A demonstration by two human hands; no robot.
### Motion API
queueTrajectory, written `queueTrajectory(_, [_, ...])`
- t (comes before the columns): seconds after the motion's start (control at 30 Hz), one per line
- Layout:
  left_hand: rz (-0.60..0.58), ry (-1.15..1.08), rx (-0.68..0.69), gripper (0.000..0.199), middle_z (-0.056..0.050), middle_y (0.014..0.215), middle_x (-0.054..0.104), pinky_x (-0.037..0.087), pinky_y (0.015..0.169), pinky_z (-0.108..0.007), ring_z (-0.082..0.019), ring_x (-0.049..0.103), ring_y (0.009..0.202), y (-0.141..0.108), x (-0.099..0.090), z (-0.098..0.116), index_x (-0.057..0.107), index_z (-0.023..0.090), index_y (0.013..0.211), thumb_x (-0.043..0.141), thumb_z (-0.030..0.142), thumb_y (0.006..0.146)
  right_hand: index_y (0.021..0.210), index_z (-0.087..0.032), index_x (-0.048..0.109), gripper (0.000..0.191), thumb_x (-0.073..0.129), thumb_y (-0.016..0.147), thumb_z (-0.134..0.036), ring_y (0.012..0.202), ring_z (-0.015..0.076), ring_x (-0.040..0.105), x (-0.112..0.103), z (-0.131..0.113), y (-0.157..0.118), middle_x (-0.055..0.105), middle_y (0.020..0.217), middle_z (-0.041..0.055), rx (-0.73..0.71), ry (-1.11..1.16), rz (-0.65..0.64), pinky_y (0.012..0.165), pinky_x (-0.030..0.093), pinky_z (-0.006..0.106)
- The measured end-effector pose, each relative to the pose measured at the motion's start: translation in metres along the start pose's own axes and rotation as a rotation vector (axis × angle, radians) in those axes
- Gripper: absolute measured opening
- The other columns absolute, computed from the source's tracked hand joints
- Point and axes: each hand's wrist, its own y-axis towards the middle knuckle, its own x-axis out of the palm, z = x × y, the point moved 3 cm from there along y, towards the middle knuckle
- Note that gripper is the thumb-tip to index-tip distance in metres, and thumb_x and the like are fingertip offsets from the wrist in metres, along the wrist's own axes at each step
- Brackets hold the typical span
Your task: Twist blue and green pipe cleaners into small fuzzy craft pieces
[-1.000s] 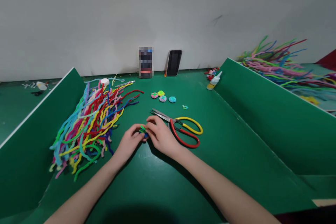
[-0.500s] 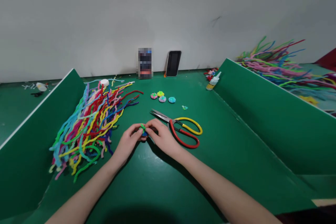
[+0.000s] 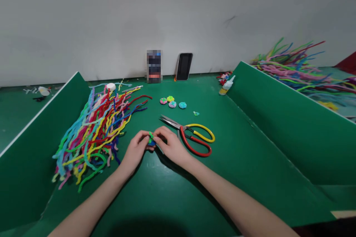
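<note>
On the green felt-covered surface (image 3: 167, 200), the left hand (image 3: 136, 150) and right hand (image 3: 172, 146) meet near the middle, both touching a small green-and-blue fuzzy coil (image 3: 151, 140) between their fingertips. Just right of the right hand lie the red-and-yellow-handled steel scissors (image 3: 191, 135). Left of the hands sprawls a heap of multicoloured fuzzy pipe cleaners (image 3: 97, 127). Behind the scissors sit four small pastel round fuzzy discs (image 3: 172, 102). Farther back, a black flat phone (image 3: 184, 66) leans against the wall. A small white glue bottle (image 3: 226, 85) lies at the back right, beside the green slanted board (image 3: 278, 126).
</note>
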Motion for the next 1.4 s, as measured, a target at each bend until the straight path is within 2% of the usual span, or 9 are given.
queueTrajectory(0.47, [0.001, 0.082, -0.001, 0.017, 0.004, 0.069, 0.054, 0.045, 0.057, -0.022, -0.008, 0.052, 0.054, -0.0007, 0.0005, 0.0022, 0.052, 0.016, 0.074, 0.055, 0.025, 0.060, 0.074, -0.017, 0.051, 0.013, 0.041, 0.075, -0.009, 0.070, 0.0128, 0.048, -0.0029, -0.0015, -0.0004, 0.049, 0.072, 0.0019, -0.135, -0.178, -0.057, 0.064, 0.040, 0.025])
queueTrajectory(0.7, [0.001, 0.119, -0.020, 0.016, 0.005, 0.063, 0.055, 0.044, 0.055, -0.021, -0.007, 0.051, 0.051, -0.0014, 0.0024, 0.0058, 0.052, 0.015, 0.071, 0.052, 0.015, 0.056, 0.082, -0.016, 0.053, 0.016, 0.040, 0.076, -0.008, 0.074, 0.0144, 0.049, -0.0018, -0.0034, -0.0014, 0.051, 0.081, 0.0060, -0.170, -0.326, -0.158, 0.068, 0.041, 0.027])
queueTrajectory(0.83, [-0.012, 0.134, -0.015, 0.015, 0.005, 0.062, 0.055, 0.044, 0.057, -0.022, -0.008, 0.053, 0.052, -0.0012, 0.0016, 0.0049, 0.052, 0.015, 0.073, 0.054, 0.019, 0.059, 0.083, -0.016, 0.054, 0.018, 0.040, 0.076, -0.008, 0.072, 0.0138, 0.048, -0.0023, -0.0041, -0.0017, 0.050, 0.080, 0.0053, -0.181, -0.366, -0.176, 0.066, 0.041, 0.026])
queueTrajectory(1.0, [0.019, 0.074, -0.010, 0.019, 0.003, 0.068, 0.055, 0.046, 0.055, -0.023, -0.009, 0.053, 0.054, 0.0004, -0.0005, 0.0014, 0.053, 0.014, 0.072, 0.057, 0.030, 0.061, 0.082, -0.017, 0.053, 0.017, 0.040, 0.075, -0.007, 0.073, 0.0141, 0.048, -0.0012, -0.0045, -0.0024, 0.050, 0.080, 0.0050, -0.184, -0.341, -0.169, 0.068, 0.041, 0.026])
queueTrajectory(1.17, [-0.008, 0.080, -0.013, 0.019, 0.003, 0.068, 0.057, 0.046, 0.056, -0.023, -0.008, 0.053, 0.053, 0.0015, -0.0009, -0.0008, 0.052, 0.015, 0.073, 0.057, 0.028, 0.061, 0.075, -0.016, 0.050, 0.012, 0.041, 0.075, -0.008, 0.073, 0.0146, 0.048, -0.0004, -0.0051, -0.0022, 0.050, 0.076, 0.0045, -0.165, -0.302, -0.128, 0.068, 0.041, 0.027])
queueTrajectory(1.4, [-0.022, 0.093, -0.023, 0.015, 0.004, 0.066, 0.055, 0.045, 0.054, -0.021, -0.007, 0.052, 0.053, 0.0027, -0.0011, -0.0008, 0.052, 0.014, 0.070, 0.055, 0.024, 0.060, 0.073, -0.016, 0.047, 0.011, 0.040, 0.076, -0.009, 0.071, 0.0155, 0.046, 0.0025, -0.0052, -0.0024, 0.050, 0.074, 0.0048, -0.174, -0.376, -0.131, 0.066, 0.040, 0.027])
